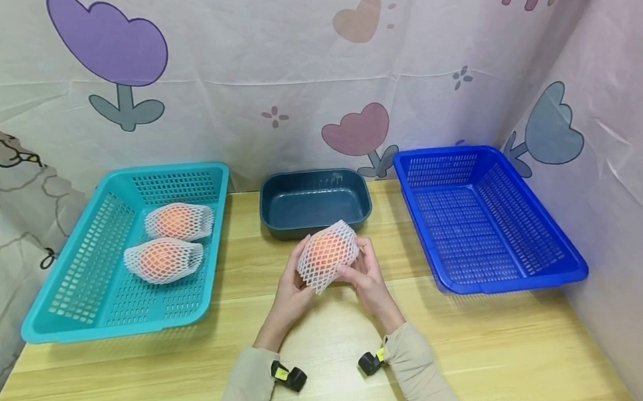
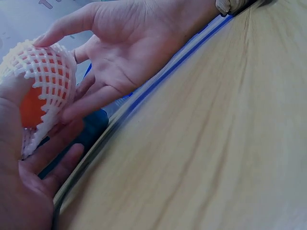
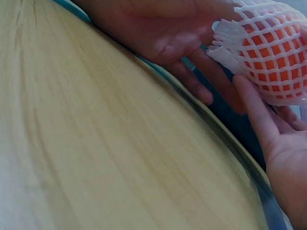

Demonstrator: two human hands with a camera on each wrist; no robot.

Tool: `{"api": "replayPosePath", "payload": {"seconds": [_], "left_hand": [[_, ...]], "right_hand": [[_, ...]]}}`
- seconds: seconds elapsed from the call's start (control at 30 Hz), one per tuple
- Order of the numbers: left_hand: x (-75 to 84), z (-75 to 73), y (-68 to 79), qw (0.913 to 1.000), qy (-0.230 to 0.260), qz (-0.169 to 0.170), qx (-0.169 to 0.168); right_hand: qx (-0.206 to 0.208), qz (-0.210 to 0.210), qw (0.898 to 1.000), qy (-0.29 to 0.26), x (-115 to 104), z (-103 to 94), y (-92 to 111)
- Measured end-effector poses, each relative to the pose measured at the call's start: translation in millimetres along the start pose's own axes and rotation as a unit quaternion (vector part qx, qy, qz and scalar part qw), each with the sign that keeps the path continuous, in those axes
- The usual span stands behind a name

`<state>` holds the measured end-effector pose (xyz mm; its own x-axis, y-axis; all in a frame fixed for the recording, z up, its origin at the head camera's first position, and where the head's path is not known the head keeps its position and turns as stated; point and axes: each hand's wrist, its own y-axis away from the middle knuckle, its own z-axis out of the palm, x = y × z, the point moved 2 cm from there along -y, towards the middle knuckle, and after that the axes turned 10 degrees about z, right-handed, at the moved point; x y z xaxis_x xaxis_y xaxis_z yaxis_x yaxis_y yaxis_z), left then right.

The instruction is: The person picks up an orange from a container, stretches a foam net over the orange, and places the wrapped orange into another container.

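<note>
A round orange-coloured fruit in a white foam net sleeve (image 1: 328, 253) is held up in both hands, just in front of the dark teal bin (image 1: 315, 209). My left hand (image 1: 292, 292) grips its left side, the thumb lying over the net in the left wrist view. From the right, my right hand (image 1: 372, 281) holds it with the thumb on the front of the net. Smooth orange skin (image 2: 32, 106) shows at the open end of the sleeve. The fruit's exact kind is hard to tell under the net.
At the left, a turquoise basket (image 1: 126, 328) bears two more netted fruits (image 1: 178, 221). A blue basket (image 1: 509, 284) stands at the right. Both baskets and the bin sit on a wooden table (image 1: 333, 393), with a printed curtain (image 1: 254, 48) behind and along the sides.
</note>
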<state>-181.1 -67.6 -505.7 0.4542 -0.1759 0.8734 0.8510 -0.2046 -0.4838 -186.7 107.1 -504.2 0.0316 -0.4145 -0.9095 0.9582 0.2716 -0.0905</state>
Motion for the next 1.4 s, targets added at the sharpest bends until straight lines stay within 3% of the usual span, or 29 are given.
{"api": "replayPosePath", "payload": {"seconds": [0.2, 0.37, 0.5, 0.73, 0.93, 1.27, 1.4], "left_hand": [[3.3, -2.1, -0.8, 0.9989, 0.035, 0.029, 0.015], [4.9, -3.3, -0.6, 0.9926, 0.101, 0.067, -0.009], [6.0, -2.6, -0.6, 0.9866, 0.152, 0.054, -0.023], [4.2, -1.2, -0.3, 0.9953, 0.092, 0.025, 0.019], [1.8, -0.3, -2.2, 0.997, 0.055, 0.0, 0.055], [1.9, -2.1, -2.0, 0.9964, 0.04, 0.027, 0.07], [1.2, -3.2, -0.2, 0.996, 0.051, 0.041, 0.061]], "right_hand": [[0.015, -0.004, 0.999, 0.04, -0.6, 1.5, -0.8], [0.011, -0.016, 0.999, 0.038, -1.2, 2.0, -1.4], [0.011, -0.02, 0.999, 0.026, -1.5, 1.7, -1.3], [0.001, -0.028, 0.999, 0.036, -1.4, 1.6, -1.4], [-0.007, -0.024, 0.999, 0.039, -1.3, 1.9, -1.8], [-0.037, -0.04, 0.998, 0.027, -1.8, 2.3, -0.3], [-0.019, -0.042, 0.998, 0.034, -1.7, 1.8, 0.6]]}}
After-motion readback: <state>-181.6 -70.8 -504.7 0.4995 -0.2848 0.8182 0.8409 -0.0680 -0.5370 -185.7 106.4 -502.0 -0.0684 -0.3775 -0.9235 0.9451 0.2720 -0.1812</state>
